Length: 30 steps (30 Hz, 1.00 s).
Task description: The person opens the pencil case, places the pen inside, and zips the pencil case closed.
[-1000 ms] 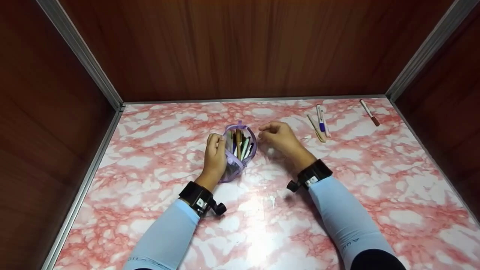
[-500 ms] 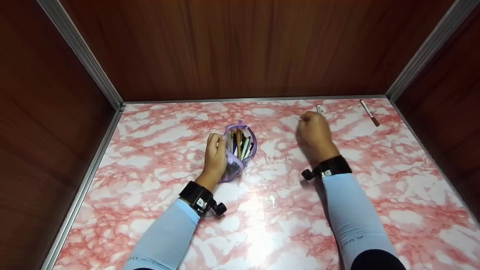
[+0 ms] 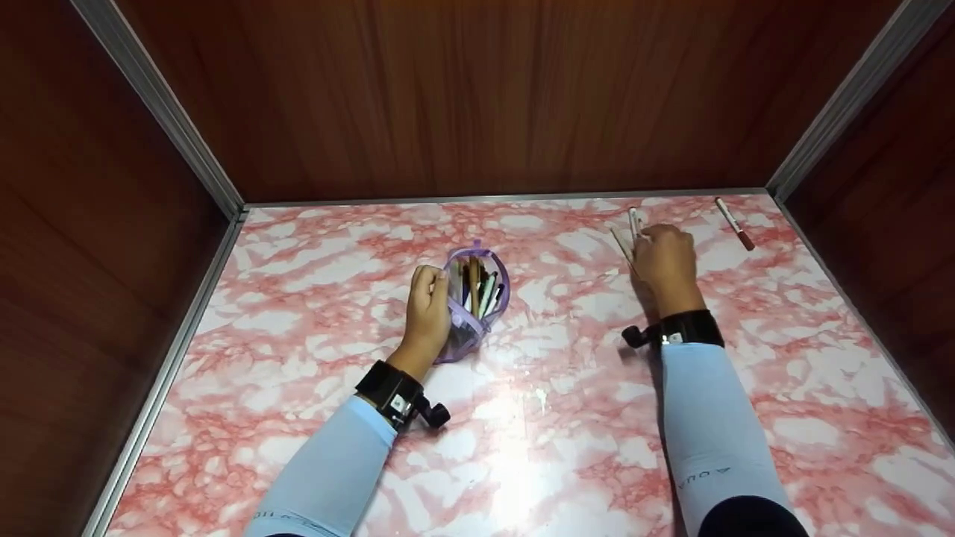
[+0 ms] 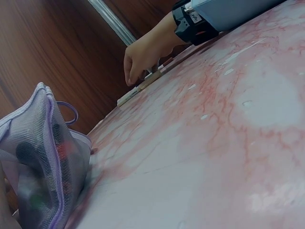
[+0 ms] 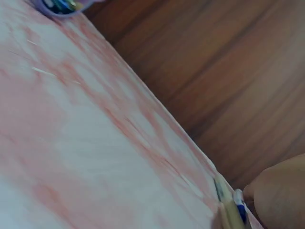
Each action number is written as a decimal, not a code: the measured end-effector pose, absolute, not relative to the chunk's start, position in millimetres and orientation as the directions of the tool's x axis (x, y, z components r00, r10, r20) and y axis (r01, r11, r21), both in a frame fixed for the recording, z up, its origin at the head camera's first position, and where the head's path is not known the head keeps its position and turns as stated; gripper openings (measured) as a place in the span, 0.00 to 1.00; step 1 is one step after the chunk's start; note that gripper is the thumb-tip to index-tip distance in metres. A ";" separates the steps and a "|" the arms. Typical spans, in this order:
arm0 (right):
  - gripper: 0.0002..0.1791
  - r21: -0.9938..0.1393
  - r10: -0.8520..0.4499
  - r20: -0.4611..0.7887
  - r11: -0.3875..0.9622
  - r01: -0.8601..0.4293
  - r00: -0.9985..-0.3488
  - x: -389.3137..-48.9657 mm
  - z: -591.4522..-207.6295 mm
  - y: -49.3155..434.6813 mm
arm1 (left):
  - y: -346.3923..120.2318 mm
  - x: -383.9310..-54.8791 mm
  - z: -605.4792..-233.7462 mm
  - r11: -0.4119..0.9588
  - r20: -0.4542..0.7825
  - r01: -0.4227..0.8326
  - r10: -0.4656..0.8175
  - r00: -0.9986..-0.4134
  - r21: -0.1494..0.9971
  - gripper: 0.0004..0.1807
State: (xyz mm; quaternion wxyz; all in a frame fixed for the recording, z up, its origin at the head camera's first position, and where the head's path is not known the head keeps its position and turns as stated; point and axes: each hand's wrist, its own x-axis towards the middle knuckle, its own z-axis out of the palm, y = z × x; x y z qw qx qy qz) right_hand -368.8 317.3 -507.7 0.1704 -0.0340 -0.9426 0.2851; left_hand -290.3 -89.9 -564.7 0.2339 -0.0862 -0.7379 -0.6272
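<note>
My left hand (image 3: 428,306) grips the near-left side of a purple-edged mesh pencil case (image 3: 481,324), which gapes open at the top. Several pens (image 3: 476,287) stand inside it. In the left wrist view the mesh wall (image 4: 35,129) fills the lower left. My right hand (image 3: 666,265) reaches down over a small group of pens at the back right. A tan pen (image 3: 621,243) and a white marker (image 3: 633,216) show beside it; the marker's blue end (image 5: 241,209) shows in the right wrist view. The right fingertips are hidden, so their hold is unclear.
A white marker with a dark red cap (image 3: 735,224) lies apart, near the back right corner. Dark wood-grain panels (image 3: 515,104) with grey metal edging enclose the back and both sides of the pink marbled table (image 3: 358,268).
My right hand has moved from beside the pencil case, right and away, to the loose pens. The left hand and the case have stayed put.
</note>
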 end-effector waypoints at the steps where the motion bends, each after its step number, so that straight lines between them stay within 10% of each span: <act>1: 0.19 -0.555 0.170 0.298 0.831 -0.026 -0.939 -368.4 -508.1 320.9 | -91.1 -295.0 -571.6 0.204 0.462 0.428 -0.165 -0.871 0.880 0.12; 30: 0.29 -0.554 0.195 0.017 0.818 0.153 -0.981 -366.4 -504.7 345.8 | -87.6 -276.5 -546.5 0.199 0.388 0.356 -0.153 -0.909 0.913 0.12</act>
